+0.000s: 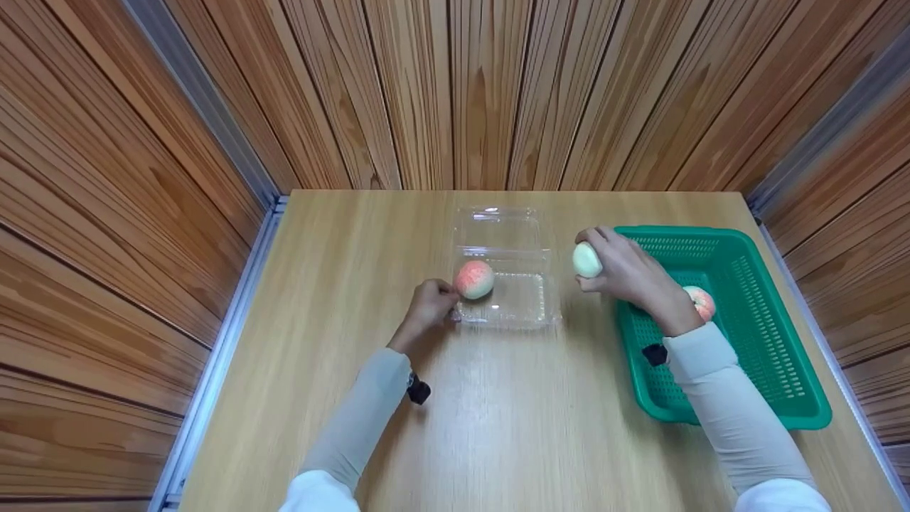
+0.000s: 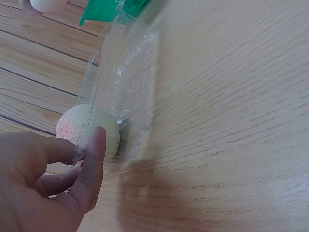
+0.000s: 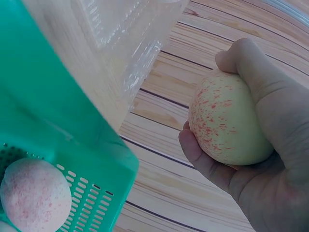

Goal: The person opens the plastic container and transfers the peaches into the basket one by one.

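Observation:
A clear plastic clamshell box (image 1: 519,302) lies opened out on the table, its lid (image 1: 498,229) folded back toward the wall. One pink and cream peach (image 1: 474,279) sits in the left part of its base. My left hand (image 1: 431,304) pinches the box's left rim between thumb and fingers, as the left wrist view shows close up. My right hand (image 1: 625,270) grips a second peach (image 3: 227,118), pale with red flecks, in the air between the box and the green basket. Thumb and fingers wrap round its sides.
The green perforated basket (image 1: 793,341) stands on the right of the table, under my right forearm. Inside it another peach (image 1: 700,304) shows; the right wrist view catches the edge of one more. Wood-plank walls (image 1: 483,92) enclose the table (image 1: 341,270) at the back and sides.

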